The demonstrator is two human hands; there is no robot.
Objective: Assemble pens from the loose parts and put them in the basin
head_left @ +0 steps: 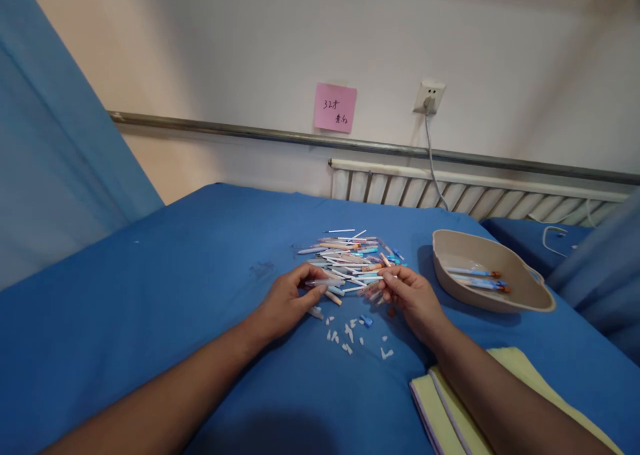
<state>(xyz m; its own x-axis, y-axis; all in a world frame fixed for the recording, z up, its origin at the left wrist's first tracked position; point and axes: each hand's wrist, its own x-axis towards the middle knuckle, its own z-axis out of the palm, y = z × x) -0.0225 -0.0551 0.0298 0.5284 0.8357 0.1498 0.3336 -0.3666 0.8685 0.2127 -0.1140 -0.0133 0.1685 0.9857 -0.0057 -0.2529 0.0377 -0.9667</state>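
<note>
My left hand point(290, 300) is closed on a clear pen barrel point(320, 283), pinched between thumb and fingers and pointing right. My right hand point(411, 299) pinches a thin white pen refill point(367, 279), its free end reaching left toward the barrel. Behind and between the hands lies a loose pile of pen parts point(345, 247): white refills, clear barrels and some orange, blue and purple pieces. Nearer me, small white bits point(349, 333) are scattered on the blue cloth, with a little blue piece point(367, 320) among them.
A beige basin point(535, 299) at the right holds several blue and orange pens point(480, 283). A folded yellow towel point(450, 411) lies under my right forearm. Behind the blue-covered surface point(125, 321) run a radiator point(395, 187) and a metal rail point(260, 133). A cord point(431, 155) hangs from a wall socket.
</note>
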